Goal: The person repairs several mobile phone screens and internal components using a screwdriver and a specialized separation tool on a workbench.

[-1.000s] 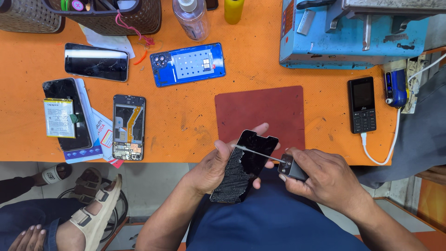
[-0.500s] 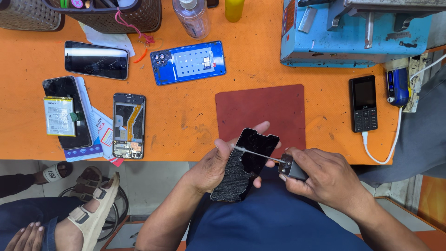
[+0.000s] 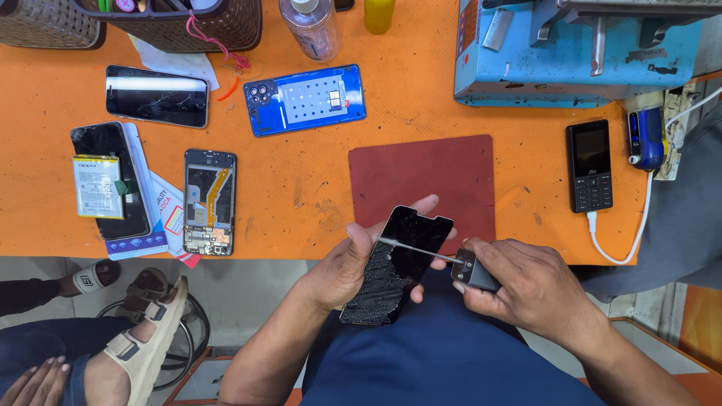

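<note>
My left hand grips a black phone screen panel with a cracked, rough lower half, held tilted over my lap at the orange table's front edge. My right hand holds a small dark-handled tool. Its thin metal blade lies across the middle of the panel and reaches my left thumb. A dark red mat lies on the table just beyond the panel.
On the orange table lie an opened phone frame, a blue back cover, two dark screens, a battery, a keypad phone on a white cable, a blue machine, a bottle. Another person's sandalled foot is lower left.
</note>
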